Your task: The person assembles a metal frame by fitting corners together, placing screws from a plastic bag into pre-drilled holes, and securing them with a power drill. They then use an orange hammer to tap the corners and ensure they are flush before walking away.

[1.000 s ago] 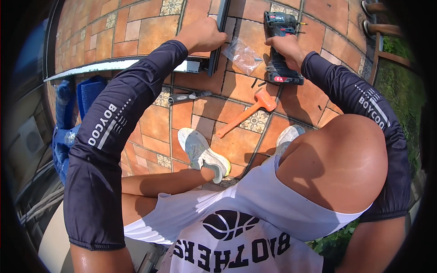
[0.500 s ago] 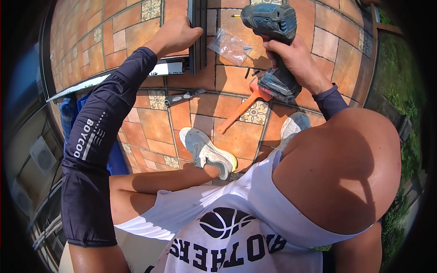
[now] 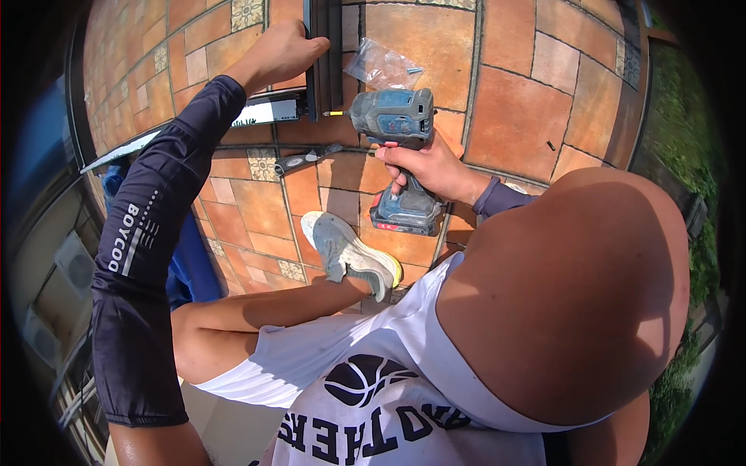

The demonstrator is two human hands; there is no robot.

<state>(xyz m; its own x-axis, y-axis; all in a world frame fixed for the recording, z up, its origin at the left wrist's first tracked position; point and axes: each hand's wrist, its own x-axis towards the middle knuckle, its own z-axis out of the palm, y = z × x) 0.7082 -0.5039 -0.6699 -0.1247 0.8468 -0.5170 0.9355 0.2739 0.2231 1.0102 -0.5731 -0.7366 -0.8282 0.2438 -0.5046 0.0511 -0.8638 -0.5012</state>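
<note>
My left hand (image 3: 284, 54) is closed on the edge of a dark metal frame (image 3: 330, 70) at the upper middle. In my right hand (image 3: 435, 167) is a blue and black cordless drill driver (image 3: 396, 113), gripped by its handle with the battery toward me. Its yellow-banded bit (image 3: 334, 113) points left at the frame's near end; whether the tip touches is too small to tell. Beyond the driver lies a clear plastic bag (image 3: 381, 64) with small screws (image 3: 414, 71) on it or in it.
A dark hand tool with a grey part (image 3: 299, 161) lies on the tiled floor (image 3: 521, 124). My shoe (image 3: 350, 252) stands close to the driver. A white-faced frame rail (image 3: 268, 113) runs off to the left. Blue wrapping (image 3: 194, 264) lies beside my left arm; greenery borders the right.
My right hand has brought the driver left and nearer to me, so its bit is now by the frame. The orange-handled tool on the floor is no longer visible. My left hand keeps its hold.
</note>
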